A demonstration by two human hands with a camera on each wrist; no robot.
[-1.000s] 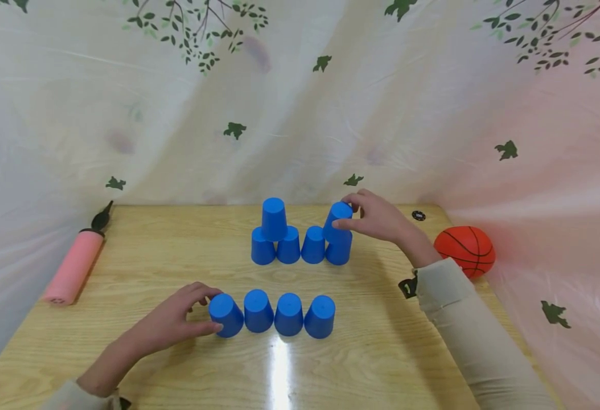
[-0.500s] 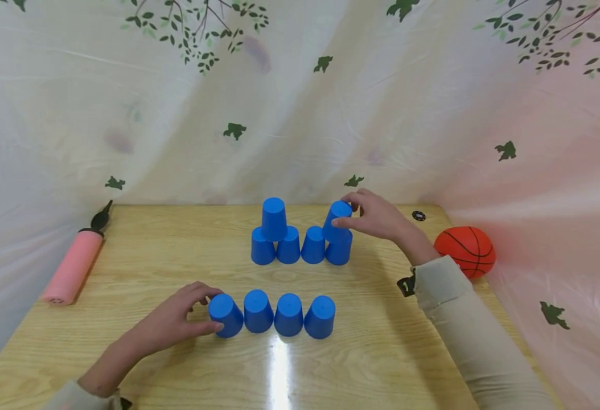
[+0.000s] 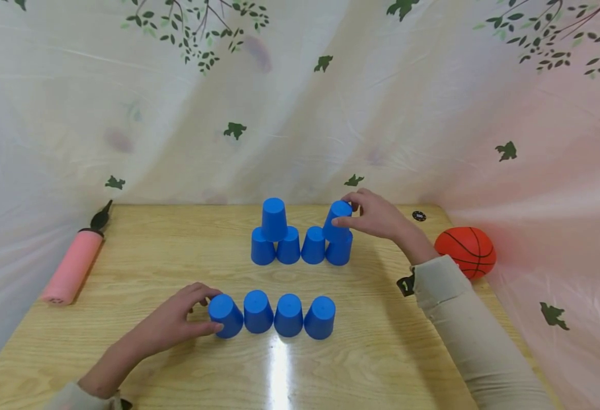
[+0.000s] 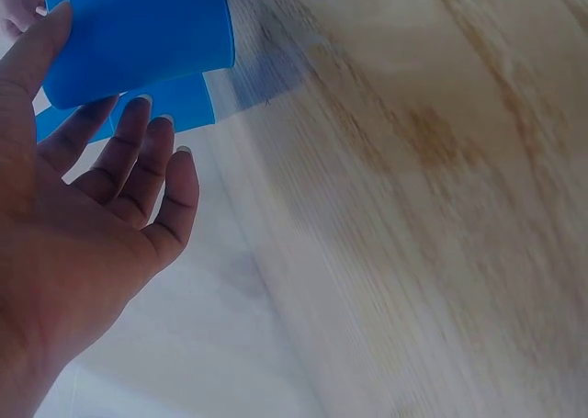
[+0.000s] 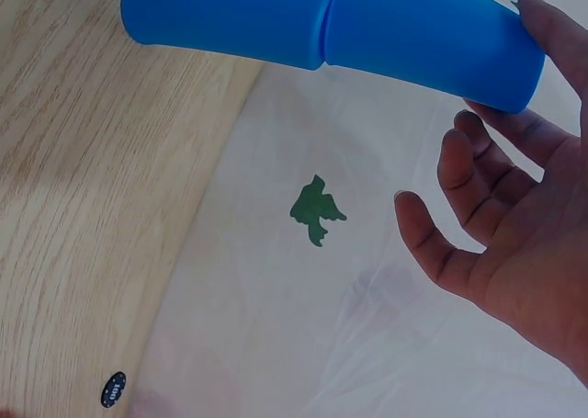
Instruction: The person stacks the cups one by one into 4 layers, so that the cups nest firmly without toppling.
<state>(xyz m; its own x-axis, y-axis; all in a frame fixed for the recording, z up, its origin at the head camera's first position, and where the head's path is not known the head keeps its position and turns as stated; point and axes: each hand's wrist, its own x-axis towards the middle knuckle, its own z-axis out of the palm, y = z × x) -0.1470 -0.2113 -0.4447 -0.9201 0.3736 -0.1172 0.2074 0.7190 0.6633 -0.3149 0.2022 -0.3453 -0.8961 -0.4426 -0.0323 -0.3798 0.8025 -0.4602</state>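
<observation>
In the head view, my left hand (image 3: 169, 322) pinches the leftmost blue cup (image 3: 226, 314) of the front row between thumb and fingers. That row holds several upside-down cups side by side. Farther back, my right hand (image 3: 379, 217) pinches an upper blue cup (image 3: 335, 232) by thumb and index finger. This cup overlaps the lower right cup (image 3: 339, 252), beside another lower cup (image 3: 313, 246). To their left, one cup (image 3: 274, 219) stands across two others. The right wrist view shows the held cup's (image 5: 432, 37) rim against the cup below (image 5: 230, 14), remaining fingers loosely bent.
A pink hand pump (image 3: 74, 266) with a black nozzle lies at the left of the wooden table (image 3: 177, 239). At the right edge sits an orange basketball (image 3: 465, 251), with a black chip (image 3: 419, 216) behind it. A pale leaf-patterned curtain (image 3: 290, 102) encloses the table.
</observation>
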